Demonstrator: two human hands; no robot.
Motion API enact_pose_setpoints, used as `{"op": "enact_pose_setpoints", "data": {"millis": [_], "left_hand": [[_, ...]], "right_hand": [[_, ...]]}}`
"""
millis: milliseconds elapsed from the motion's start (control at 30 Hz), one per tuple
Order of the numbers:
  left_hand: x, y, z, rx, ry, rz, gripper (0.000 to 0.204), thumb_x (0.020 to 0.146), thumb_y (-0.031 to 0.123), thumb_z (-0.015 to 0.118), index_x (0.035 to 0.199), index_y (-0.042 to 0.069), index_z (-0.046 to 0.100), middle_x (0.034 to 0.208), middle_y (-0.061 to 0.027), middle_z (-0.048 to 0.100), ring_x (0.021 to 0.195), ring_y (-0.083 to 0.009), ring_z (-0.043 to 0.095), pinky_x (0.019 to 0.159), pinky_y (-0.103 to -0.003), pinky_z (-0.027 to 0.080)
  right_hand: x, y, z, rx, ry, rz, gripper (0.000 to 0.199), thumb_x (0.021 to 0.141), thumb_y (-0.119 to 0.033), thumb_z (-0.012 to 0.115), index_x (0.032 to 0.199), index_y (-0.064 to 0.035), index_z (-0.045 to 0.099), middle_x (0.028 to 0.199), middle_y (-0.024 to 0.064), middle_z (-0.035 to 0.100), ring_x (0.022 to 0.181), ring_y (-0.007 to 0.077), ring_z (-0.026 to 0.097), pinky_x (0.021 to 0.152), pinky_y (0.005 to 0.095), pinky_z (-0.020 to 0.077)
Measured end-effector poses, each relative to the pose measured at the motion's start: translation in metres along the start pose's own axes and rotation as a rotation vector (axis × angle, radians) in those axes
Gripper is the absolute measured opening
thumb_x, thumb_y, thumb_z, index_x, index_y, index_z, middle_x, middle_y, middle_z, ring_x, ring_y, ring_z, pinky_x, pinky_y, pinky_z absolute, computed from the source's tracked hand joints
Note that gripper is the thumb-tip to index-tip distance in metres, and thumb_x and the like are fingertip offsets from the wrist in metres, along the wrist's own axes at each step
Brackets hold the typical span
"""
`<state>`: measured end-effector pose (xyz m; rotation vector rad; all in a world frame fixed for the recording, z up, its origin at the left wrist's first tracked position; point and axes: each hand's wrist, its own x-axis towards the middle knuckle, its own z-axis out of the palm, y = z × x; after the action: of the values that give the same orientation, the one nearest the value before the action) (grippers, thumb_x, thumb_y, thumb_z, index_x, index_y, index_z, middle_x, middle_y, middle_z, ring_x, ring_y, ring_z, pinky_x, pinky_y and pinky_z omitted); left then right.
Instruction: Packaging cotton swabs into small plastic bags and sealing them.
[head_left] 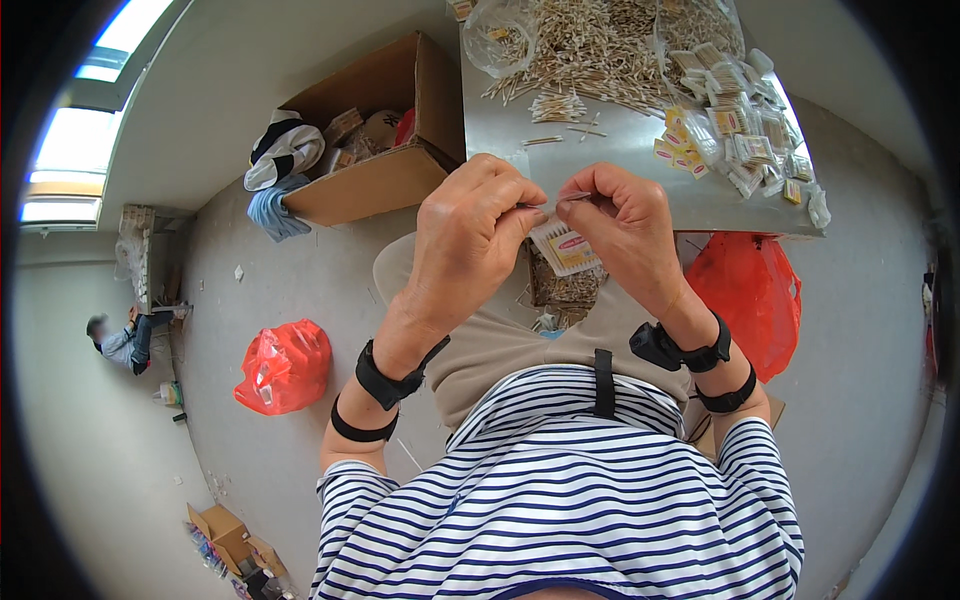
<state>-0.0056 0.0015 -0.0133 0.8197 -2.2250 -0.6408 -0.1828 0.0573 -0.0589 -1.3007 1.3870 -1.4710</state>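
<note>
A small clear packet of cotton swabs point(572, 252), with a yellow and white card inside, hangs over my lap in front of the table edge. Its upper part is pinched between the thumb and bent fingers of my right hand point(632, 228). Beside it, my left hand point(470, 235) is closed in a pinch near the packet's upper left corner. A thin edge shows at those left fingertips, too small to name. Beyond my hands, on the metal table point(640, 205), lie a small stack of swabs point(557, 107) and several loose yellow cards point(680, 145).
A big heap of loose swabs point(600, 45) covers the table's far part, with filled packets point(740, 120) on its right. An open cardboard box point(365, 185) stands left of the table. Red plastic bags point(285, 367) point(748, 295) flank me. Another person point(125, 345) sits far left.
</note>
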Motion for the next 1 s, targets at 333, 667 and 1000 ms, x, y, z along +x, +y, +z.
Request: {"op": "enact_pose_setpoints", "data": {"millis": [333, 667, 1000], "left_hand": [[0.0, -0.003, 0.004, -0.087, 0.02, -0.08, 0.01, 0.081, -0.003, 0.077, 0.089, -0.001, 0.071, 0.085, -0.0066, 0.068, 0.076, -0.014, 0.063, 0.07, -0.027, 0.051], [0.003, -0.019, -0.002, -0.72, -0.187, -0.469, 0.011, 0.092, -0.003, 0.065, 0.102, 0.0, 0.066, 0.091, 0.0017, 0.066, 0.083, -0.0051, 0.059, 0.076, -0.022, 0.049], [-0.004, -0.032, -0.006, -0.924, -0.245, -0.472, 0.011, 0.092, -0.002, 0.067, 0.102, 0.001, 0.066, 0.092, 0.0007, 0.066, 0.086, -0.0054, 0.06, 0.078, -0.023, 0.049]], "right_hand": [[0.001, -0.001, 0.0, -0.036, -0.004, -0.007, 0.009, 0.083, -0.004, 0.068, 0.088, 0.0037, 0.07, 0.075, 0.0095, 0.07, 0.069, 0.0114, 0.064, 0.064, 0.0294, 0.0524], [0.0, -0.001, -0.004, 0.166, -0.146, 0.124, 0.009, 0.086, -0.005, 0.071, 0.091, 0.0031, 0.072, 0.08, 0.0018, 0.07, 0.076, 0.0055, 0.061, 0.069, 0.0242, 0.0512], [0.001, 0.001, -0.007, 0.374, -0.256, 0.235, 0.011, 0.086, -0.006, 0.071, 0.093, 0.0029, 0.072, 0.083, 0.0006, 0.07, 0.078, 0.0048, 0.061, 0.07, 0.0231, 0.0518]]}}
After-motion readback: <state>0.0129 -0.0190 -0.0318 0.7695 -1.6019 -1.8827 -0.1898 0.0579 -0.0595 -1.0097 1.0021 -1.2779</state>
